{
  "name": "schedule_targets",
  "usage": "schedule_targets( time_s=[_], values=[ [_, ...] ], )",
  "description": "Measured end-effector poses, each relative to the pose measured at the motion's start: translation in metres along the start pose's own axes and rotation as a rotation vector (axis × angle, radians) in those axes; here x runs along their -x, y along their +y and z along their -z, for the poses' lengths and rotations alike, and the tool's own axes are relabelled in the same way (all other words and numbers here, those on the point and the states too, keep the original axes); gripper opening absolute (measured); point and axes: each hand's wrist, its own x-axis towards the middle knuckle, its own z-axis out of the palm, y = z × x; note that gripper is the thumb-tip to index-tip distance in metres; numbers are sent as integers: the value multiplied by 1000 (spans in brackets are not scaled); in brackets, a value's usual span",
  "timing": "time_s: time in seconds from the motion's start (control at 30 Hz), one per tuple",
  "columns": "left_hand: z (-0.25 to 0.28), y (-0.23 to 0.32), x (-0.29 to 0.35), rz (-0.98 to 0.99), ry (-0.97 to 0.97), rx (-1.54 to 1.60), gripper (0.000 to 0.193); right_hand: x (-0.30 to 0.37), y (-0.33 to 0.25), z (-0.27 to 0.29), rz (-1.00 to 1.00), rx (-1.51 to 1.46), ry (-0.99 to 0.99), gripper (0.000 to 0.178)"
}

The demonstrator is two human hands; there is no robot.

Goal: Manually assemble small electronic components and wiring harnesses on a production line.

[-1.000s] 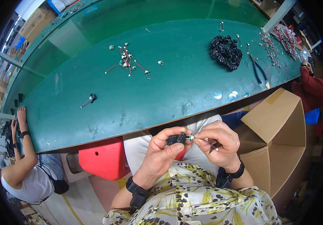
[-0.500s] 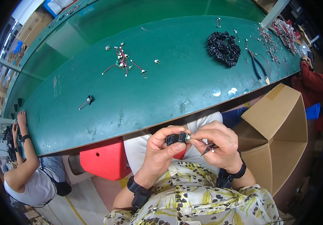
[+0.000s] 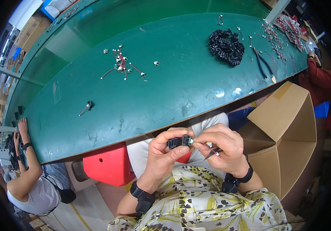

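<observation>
Above my lap, just off the table's front edge, my left hand point(image 3: 160, 154) grips a row of small black plastic housings point(image 3: 175, 143) between thumb and fingers. A small green circuit board with a white connector point(image 3: 189, 141) sits at the right end of that row. My right hand point(image 3: 224, 148) pinches at this board, thumb and forefinger together. Out of the right hand's curled fingers pokes a dark, pointed metal tool point(image 3: 210, 154), its kind partly hidden. Beside it shows a white wire end point(image 3: 217, 153).
On the green table point(image 3: 154, 100) lie red-wired boards point(image 3: 121, 63), one black part with a wire point(image 3: 89, 105), a coil of black housings point(image 3: 226, 48) and pliers point(image 3: 262, 63). An open cardboard box point(image 3: 280, 131) stands at right, a red stool point(image 3: 107, 163) at left. People work at both sides.
My hands stay almost in place, still joined at the board. The view has shifted slightly, so the table's things appear a little further left.
</observation>
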Motion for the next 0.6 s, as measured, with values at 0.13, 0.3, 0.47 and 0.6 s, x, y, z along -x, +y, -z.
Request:
schedule_targets(
  time_s=[0.13,0.3,0.47,0.6],
  values=[
    [-2,1,-1,5,19,-3,35,-2,-1,2,-1,8,-40,15],
    [6,5,-3,20,-34,-142,34,-3,0,0,-2,-9,-70,21],
    [5,7,-3,94,-34,-25,33,-2,0,0,2,-52,-113,24],
    [13,4,-1,219,-59,77,39,0,6,1,1,-81,-135,27]
  ],
)
